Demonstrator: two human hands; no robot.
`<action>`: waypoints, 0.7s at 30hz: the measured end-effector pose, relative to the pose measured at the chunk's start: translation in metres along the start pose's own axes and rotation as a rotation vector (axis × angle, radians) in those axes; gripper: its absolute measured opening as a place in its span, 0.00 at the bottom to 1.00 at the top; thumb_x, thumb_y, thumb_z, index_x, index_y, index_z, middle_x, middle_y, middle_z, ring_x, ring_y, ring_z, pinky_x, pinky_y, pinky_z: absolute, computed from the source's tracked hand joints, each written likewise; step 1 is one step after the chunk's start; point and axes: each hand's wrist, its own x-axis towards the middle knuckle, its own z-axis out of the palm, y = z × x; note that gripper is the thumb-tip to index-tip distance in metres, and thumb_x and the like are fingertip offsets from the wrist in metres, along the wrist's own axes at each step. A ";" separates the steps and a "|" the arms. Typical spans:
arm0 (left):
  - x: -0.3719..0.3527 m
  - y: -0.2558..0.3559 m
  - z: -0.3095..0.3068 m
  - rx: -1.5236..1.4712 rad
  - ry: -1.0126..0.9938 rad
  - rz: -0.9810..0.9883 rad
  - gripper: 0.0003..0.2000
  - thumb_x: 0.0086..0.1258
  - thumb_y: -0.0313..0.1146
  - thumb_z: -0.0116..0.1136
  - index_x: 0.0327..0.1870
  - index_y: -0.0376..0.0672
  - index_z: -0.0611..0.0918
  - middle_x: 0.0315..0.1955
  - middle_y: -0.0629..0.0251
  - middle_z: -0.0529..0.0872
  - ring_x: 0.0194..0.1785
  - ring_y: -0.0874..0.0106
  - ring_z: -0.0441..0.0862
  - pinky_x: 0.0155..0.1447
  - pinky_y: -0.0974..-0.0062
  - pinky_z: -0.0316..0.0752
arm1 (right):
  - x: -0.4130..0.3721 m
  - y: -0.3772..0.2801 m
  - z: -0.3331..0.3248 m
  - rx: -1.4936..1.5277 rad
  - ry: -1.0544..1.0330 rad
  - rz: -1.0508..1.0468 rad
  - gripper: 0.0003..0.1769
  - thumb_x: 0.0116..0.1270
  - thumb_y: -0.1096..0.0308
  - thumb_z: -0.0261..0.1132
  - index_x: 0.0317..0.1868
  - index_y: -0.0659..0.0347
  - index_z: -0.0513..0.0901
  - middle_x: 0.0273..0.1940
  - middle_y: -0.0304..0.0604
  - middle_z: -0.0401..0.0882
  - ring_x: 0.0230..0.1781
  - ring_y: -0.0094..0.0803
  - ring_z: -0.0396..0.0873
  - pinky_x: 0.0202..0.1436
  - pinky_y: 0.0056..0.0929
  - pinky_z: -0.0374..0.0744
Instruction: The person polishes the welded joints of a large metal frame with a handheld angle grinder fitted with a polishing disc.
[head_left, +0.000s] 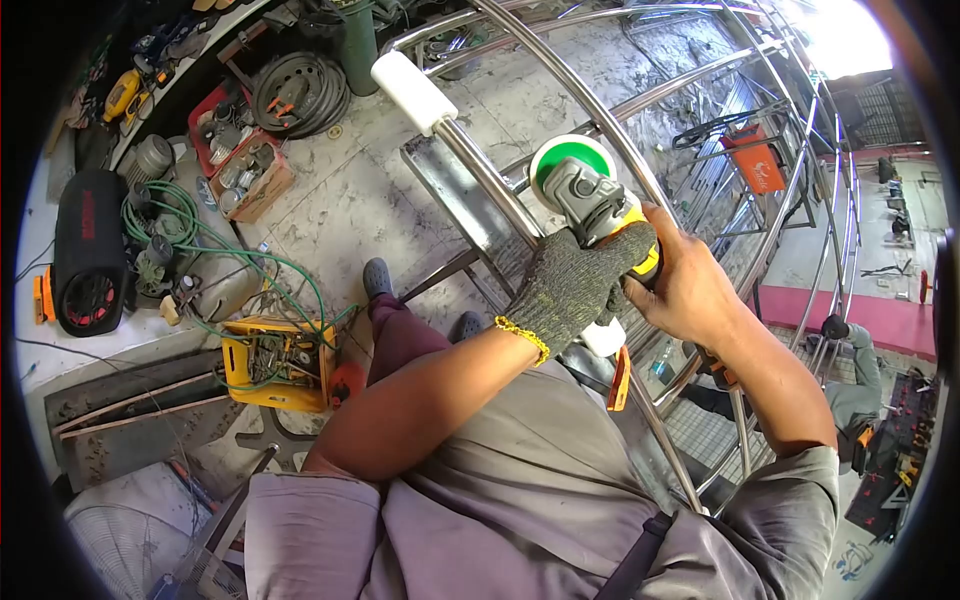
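An angle grinder with a yellow and black body is held in both my hands, over a frame of shiny bent metal tubes. On its head sits a round disc, green with a white rim. My left hand, in a dark knitted glove with a yellow beaded bracelet at the wrist, wraps around the tool just below the head. Bare, my right hand grips the yellow and black body from the right side. Close beside the disc runs a metal tube with a white roller-like sleeve on its end.
At left stand a yellow crate of hardware, a coiled green hose, a black speaker and a carton of cans. Wheel rims lie farther back. Curved tubes arch ahead and right. Another person is at far right.
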 end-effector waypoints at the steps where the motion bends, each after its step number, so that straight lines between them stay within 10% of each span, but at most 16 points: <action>1: 0.000 0.001 0.000 0.013 0.003 -0.010 0.20 0.73 0.51 0.78 0.45 0.39 0.91 0.25 0.69 0.87 0.21 0.78 0.82 0.26 0.75 0.75 | 0.000 0.000 -0.001 0.000 -0.003 -0.001 0.40 0.66 0.68 0.75 0.76 0.62 0.67 0.35 0.60 0.88 0.43 0.63 0.90 0.48 0.56 0.87; 11: 0.002 -0.015 -0.004 -0.257 0.013 0.108 0.16 0.73 0.46 0.80 0.44 0.42 0.90 0.25 0.72 0.85 0.22 0.81 0.80 0.24 0.76 0.73 | 0.018 -0.019 -0.013 0.063 -0.114 0.059 0.37 0.66 0.70 0.74 0.74 0.66 0.69 0.29 0.59 0.88 0.36 0.62 0.90 0.42 0.51 0.86; 21: -0.002 -0.007 0.002 -0.196 -0.102 0.222 0.23 0.78 0.48 0.75 0.56 0.36 0.84 0.39 0.66 0.90 0.41 0.76 0.88 0.45 0.71 0.82 | 0.042 -0.041 -0.030 0.200 -0.148 0.091 0.32 0.61 0.73 0.76 0.66 0.69 0.77 0.48 0.67 0.90 0.58 0.61 0.90 0.62 0.46 0.84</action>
